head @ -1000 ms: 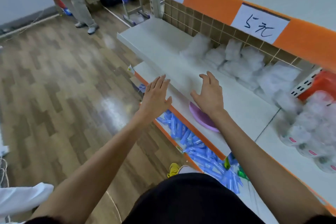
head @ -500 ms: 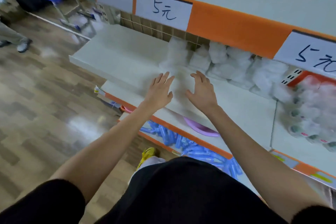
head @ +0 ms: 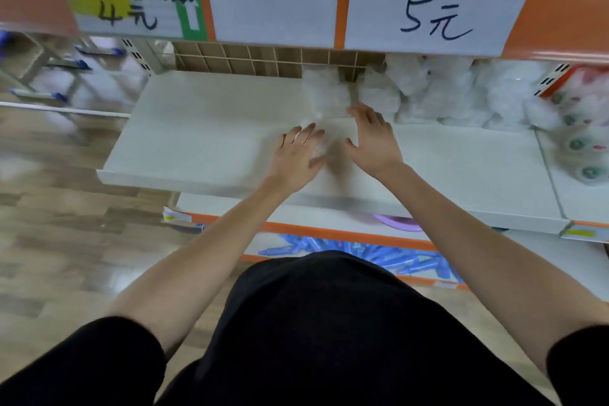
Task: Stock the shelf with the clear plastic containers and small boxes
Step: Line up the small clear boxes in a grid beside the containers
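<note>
A clear plastic container [head: 324,97] stands on the white shelf [head: 204,128], at the left end of a row of similar clear containers [head: 438,92] along the back. Both my hands reach over the shelf with straight fingers. The fingertips of my right hand [head: 372,137] touch the container's right front corner. My left hand [head: 298,156] lies just in front of it, fingertips at its lower left edge. Motion blur hides whether the hands press on it.
The shelf above carries paper price signs [head: 431,15] on an orange strip. Round packaged goods [head: 580,142] fill the bay to the right. A lower shelf holds a purple dish [head: 398,222] and blue tubes [head: 408,260]. Wooden floor [head: 56,208] lies to the left.
My view swung left along the shelf and closer. Both hands moved forward and came nearer together, reaching the clear container at the back of the shelf.
</note>
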### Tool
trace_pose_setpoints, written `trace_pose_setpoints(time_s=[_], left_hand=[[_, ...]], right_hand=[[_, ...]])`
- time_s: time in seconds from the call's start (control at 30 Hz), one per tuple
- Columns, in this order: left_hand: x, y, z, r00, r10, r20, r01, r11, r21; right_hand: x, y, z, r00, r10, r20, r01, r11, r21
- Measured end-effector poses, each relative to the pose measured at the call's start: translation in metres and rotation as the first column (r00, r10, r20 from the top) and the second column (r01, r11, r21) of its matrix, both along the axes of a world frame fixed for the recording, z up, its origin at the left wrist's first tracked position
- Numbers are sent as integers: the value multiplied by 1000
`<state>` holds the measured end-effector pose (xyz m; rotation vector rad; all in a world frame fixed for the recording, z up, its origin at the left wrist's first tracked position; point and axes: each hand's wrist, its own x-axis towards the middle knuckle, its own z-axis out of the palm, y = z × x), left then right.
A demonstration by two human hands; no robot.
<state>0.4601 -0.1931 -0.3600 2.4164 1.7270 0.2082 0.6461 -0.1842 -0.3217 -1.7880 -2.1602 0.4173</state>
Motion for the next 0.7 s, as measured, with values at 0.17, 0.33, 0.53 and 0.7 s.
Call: trace_pose_setpoints(time_s=[0.17,0.33,0.53,0.7], left_hand=[[-49,-5,-7,1000,-14,18,12,996,88],[-76,-8,-4,999,-4,-38,11,986,168],[-76,0,6,1000,1,-16,1,993,115],[-82,9,2,996,-12,90,5,996,87]], right_hand=[[-34,28,-3,989,-61,133,56,998,42],[-52,48,-11,949,-28,314,48,997,-54],[-46,43,-13,954,-45,296,17,995,97],[-30,31,-11,970,11,245,-48,988,145]])
